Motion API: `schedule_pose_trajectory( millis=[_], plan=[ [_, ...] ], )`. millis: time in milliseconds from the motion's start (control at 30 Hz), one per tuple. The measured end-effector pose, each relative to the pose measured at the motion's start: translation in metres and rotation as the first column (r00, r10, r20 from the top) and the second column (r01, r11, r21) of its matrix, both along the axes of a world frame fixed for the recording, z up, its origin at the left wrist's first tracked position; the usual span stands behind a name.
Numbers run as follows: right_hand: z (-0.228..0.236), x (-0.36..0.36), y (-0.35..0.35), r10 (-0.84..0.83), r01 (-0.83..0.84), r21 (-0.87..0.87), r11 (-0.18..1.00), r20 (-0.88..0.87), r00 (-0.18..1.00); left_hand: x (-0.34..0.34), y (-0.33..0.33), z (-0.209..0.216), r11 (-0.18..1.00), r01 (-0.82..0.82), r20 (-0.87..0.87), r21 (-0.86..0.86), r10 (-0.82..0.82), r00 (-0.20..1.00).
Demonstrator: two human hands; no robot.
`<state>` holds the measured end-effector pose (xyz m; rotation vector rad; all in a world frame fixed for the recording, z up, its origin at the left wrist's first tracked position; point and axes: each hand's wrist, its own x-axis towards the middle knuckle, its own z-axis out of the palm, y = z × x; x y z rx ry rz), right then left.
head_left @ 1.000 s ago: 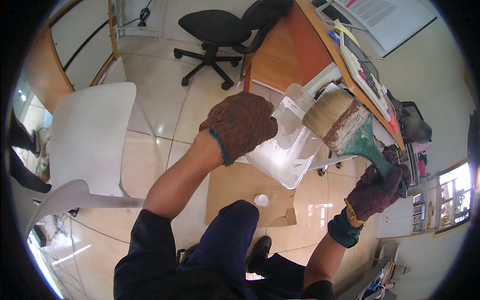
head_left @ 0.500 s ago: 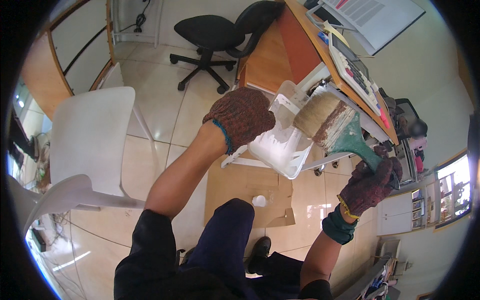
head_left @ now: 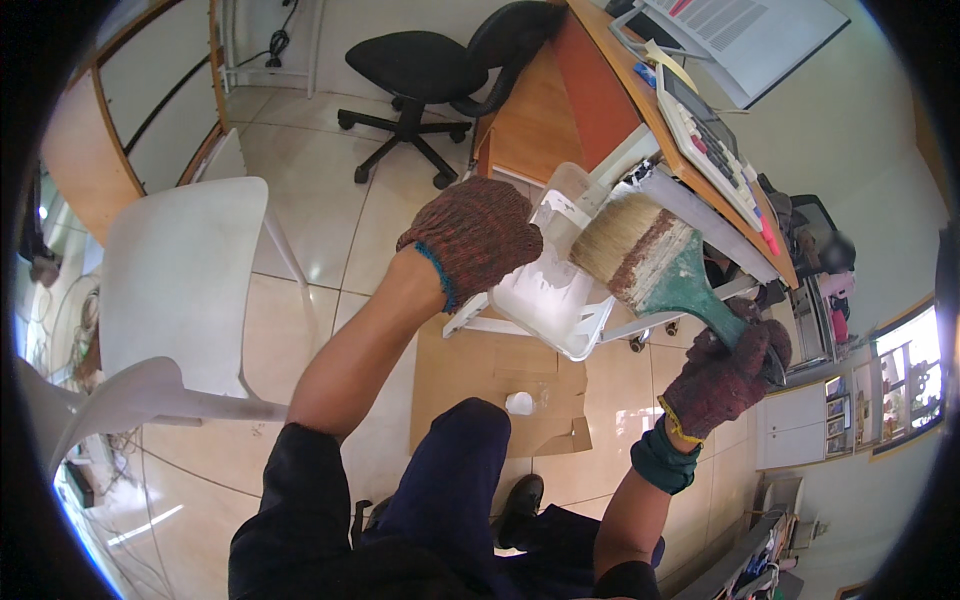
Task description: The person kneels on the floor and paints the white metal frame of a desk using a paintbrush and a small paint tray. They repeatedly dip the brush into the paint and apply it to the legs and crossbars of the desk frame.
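Note:
My left hand (head_left: 472,240), in a brown knitted glove with a blue cuff edge, is closed on the left rim of a translucent plastic tray (head_left: 575,350). White paint (head_left: 545,295) coats much of the tray's inside. A wide paintbrush (head_left: 655,270) with pale bristles and a paint-smeared green handle is gripped in my right hand (head_left: 730,365), gloved in dark reddish-brown with a yellow cuff edge. Its bristles point up and left and overlap the tray's right side from this view; whether they touch it, I cannot tell.
A wooden desk (head_left: 640,85) holding a keyboard (head_left: 705,150) stands at the upper right. A black swivel chair (head_left: 405,65) is beyond, and a white chair (head_left: 185,280) at left. Below the tray, flattened cardboard (head_left: 455,375) with a small white cup (head_left: 519,403) lies on the tiles.
My right hand and the paintbrush have shifted left and slightly down, bringing the bristles further over the tray. My left hand and the tray have moved slightly left.

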<state>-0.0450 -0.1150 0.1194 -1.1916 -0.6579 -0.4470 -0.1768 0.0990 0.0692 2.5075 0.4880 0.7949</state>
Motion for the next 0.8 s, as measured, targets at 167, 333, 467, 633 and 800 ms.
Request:
schedule_pose_trajectory(
  millis=[167,333,467,633,800],
  plan=[
    [0.000,-0.009,0.002,-0.017,0.016,0.029,0.999,0.042,0.999,-0.004,-0.004,-0.002,0.985,-0.062,-0.093,-0.159,0.047,0.995],
    [-0.010,0.000,-0.002,-0.031,0.033,-0.031,0.999,0.064,0.997,-0.010,-0.005,0.005,0.989,-0.050,-0.142,-0.139,0.030,0.989],
    [-0.005,-0.008,-0.001,-0.080,0.081,-0.058,0.995,0.008,0.997,-0.006,0.000,0.001,0.983,-0.065,-0.157,-0.173,0.038,0.987],
    [-0.003,-0.014,0.004,-0.006,0.004,0.022,1.000,0.102,0.995,-0.009,0.001,-0.005,1.000,0.002,-0.044,-0.022,-0.003,0.999],
    [-0.007,-0.005,-0.001,-0.047,0.052,-0.051,0.997,0.094,0.994,-0.002,0.001,-0.012,0.994,-0.035,-0.053,-0.099,0.030,0.998]
  ],
)
